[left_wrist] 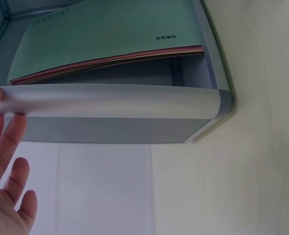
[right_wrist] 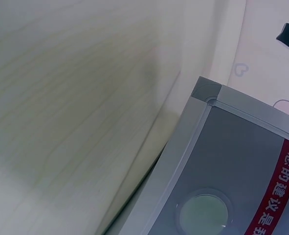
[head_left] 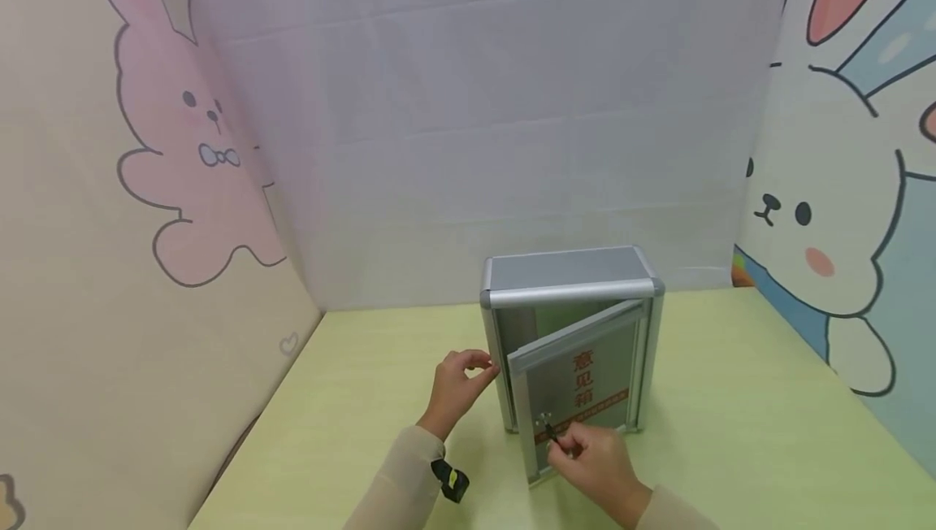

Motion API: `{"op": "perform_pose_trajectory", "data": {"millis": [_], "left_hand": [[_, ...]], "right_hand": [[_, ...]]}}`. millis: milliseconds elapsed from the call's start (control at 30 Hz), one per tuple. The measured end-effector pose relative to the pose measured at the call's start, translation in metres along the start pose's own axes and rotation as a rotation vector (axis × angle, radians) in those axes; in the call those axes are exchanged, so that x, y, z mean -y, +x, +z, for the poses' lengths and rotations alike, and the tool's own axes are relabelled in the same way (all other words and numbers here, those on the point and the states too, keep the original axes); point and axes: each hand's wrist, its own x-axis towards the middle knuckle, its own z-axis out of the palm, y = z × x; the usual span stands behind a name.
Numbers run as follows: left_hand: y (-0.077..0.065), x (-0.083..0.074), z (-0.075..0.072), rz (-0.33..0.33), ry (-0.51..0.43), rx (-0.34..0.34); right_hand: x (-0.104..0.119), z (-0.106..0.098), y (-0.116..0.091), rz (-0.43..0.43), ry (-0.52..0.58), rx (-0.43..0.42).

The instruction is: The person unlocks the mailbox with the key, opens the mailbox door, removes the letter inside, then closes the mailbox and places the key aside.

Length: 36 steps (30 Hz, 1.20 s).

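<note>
A grey metal suggestion box (head_left: 574,270) stands upright, its hinged door (head_left: 603,367) swung partly outward. Red characters and a red strip mark the door's front. My left hand (head_left: 459,384) pinches the box's left frame edge; in the left wrist view the thumb and fingertips lie on either side of that frame (left_wrist: 120,100). Inside the box are a green envelope (left_wrist: 115,34) and several paper layers beneath it. With its thumb and fingers my right hand (head_left: 595,465) pinches a black-headed key (head_left: 551,431) at the door's lock (head_left: 543,418).
The box stands on a pale yellow wood-grain table (head_left: 387,351), in front of a white backdrop (head_left: 512,148). Side walls with cartoon rabbits rise left and right. A round window (right_wrist: 203,215) sits low in the door. My left wrist wears a black strap (head_left: 451,480).
</note>
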Motion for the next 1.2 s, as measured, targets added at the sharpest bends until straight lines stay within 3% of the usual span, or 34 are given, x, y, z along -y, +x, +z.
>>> {"op": "perform_pose_trajectory", "data": {"millis": [667,967,1100,1200], "left_hand": [[0.004,-0.002,0.001,-0.017,-0.032,0.008],[0.000,0.000,0.004,-0.044,-0.051,0.065],[-0.004,0.003,0.005,-0.052,-0.098,0.164],[-0.007,0.005,0.007,-0.037,-0.132,0.336]], "right_hand": [[-0.002,-0.006,0.003,-0.060,-0.011,-0.043],[-0.001,-0.006,0.000,-0.051,-0.014,-0.038],[0.000,-0.006,-0.001,-0.030,-0.014,-0.028],[0.001,-0.006,-0.001,-0.017,-0.008,-0.024]]}}
